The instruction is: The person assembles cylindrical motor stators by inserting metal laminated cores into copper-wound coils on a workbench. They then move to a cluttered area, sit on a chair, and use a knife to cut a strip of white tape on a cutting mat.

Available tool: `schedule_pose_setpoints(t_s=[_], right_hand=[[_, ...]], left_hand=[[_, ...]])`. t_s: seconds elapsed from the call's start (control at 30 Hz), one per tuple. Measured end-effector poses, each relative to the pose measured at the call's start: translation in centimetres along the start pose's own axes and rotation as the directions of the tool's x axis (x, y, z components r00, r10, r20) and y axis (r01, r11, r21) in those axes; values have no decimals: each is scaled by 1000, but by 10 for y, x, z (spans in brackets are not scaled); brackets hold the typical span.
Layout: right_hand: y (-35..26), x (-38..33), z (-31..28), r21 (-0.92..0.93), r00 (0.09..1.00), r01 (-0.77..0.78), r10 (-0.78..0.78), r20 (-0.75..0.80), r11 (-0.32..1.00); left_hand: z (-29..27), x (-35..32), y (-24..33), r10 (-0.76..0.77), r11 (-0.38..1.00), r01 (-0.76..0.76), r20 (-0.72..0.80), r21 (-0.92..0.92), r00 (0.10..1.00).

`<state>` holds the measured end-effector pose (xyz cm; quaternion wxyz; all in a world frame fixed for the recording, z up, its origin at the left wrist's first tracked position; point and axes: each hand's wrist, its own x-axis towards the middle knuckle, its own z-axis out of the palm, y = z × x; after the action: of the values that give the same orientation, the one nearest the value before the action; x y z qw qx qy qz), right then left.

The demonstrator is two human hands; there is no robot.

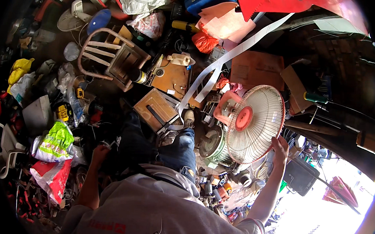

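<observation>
Presently | right hand (281, 149) pinching rim of pink-and-white fan (256, 129), just ahead-left of it | fan face tilted upward, long axis running away, slightly rightward | left hand (100, 153): closure can't tell

Far left: 1 wooden chair (126, 64), small white fan (70, 20) beyond it, blue round disc (99, 20) just right of that fan. Left: yellow bag (20, 71); nearer, green-and-white sack (56, 142) touching red-and-white sack (55, 178), white plastic chair (8, 148) left of both. Yellow-and-black tool (63, 113) just beyond the 1st sack. Centre: tan gridded panel (157, 105), long white strip (243, 48) running from beside it toward far right. Right: 2 cardboard boxes (258, 69) side by side, green-handled tool (315, 98) right of them. Near right: black flat case (300, 176).
</observation>
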<state>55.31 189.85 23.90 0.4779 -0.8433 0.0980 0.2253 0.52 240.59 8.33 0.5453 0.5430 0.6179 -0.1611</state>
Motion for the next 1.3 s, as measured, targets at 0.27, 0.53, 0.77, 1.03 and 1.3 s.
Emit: schedule_pose_setpoints(t_s=[0.27, 0.53, 0.77, 1.03, 1.3], right_hand=[[19, -10, -19, -112, 998, 45, -49, -28, 993], [36, -28, -24, -201, 978, -209, 202, -54, 957], [80, -6, 1, -229, 970, -230, 204, -132, 946], [118, 34, 11, -234, 940, -326, 287, -186, 916], [123, 36, 19, -230, 936, -341, 307, -173, 912]], left_hand=[[31, 38, 59, 169, 985, -172, 85, 26, 982], [309, 187, 161, 643, 446, -860, 580, 247, 500], [541, 261, 180, 593, -174, -904, 774, 391, 221], [664, 308, 174, 574, -338, -839, 800, 426, 175], [635, 337, 196, 549, -469, -788, 830, 400, 95]])
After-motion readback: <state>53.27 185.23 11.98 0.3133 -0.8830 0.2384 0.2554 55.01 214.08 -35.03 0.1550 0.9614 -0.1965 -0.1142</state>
